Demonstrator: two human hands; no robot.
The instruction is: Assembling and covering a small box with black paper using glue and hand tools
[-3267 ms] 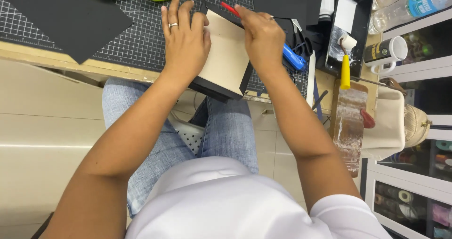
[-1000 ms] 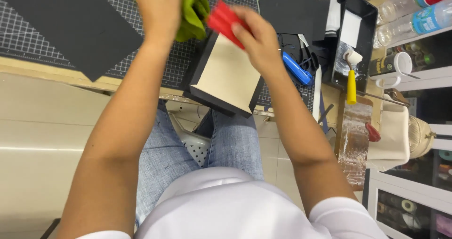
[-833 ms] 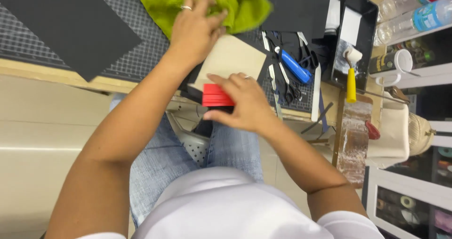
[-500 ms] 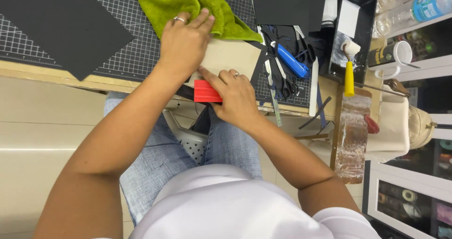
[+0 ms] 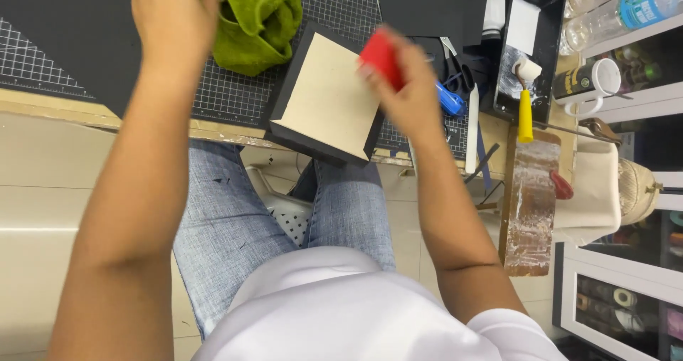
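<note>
A black box with a tan card face [image 5: 327, 96] lies at the near edge of the gridded cutting mat [image 5: 235, 91], overhanging it slightly. My right hand [image 5: 405, 76] is shut on a red flat tool [image 5: 380, 56], held at the box's far right corner and blurred by motion. My left hand [image 5: 171, 19] is raised over the mat at the far left, its fingers on a green cloth [image 5: 260, 19] bunched just beyond the box. Whether the left hand grips the cloth is unclear.
A large black sheet [image 5: 64, 19] covers the mat's left part. Right of the box lie a blue-handled tool [image 5: 449, 99], a black tray [image 5: 530, 41] with a yellow-handled roller [image 5: 525, 105], a glue-stained board [image 5: 530, 204], a mug [image 5: 590, 83] and bottles [image 5: 626, 9].
My right hand has lifted the red tool from the box's near edge to its far right corner. My left hand left the box and went up to the green cloth.
</note>
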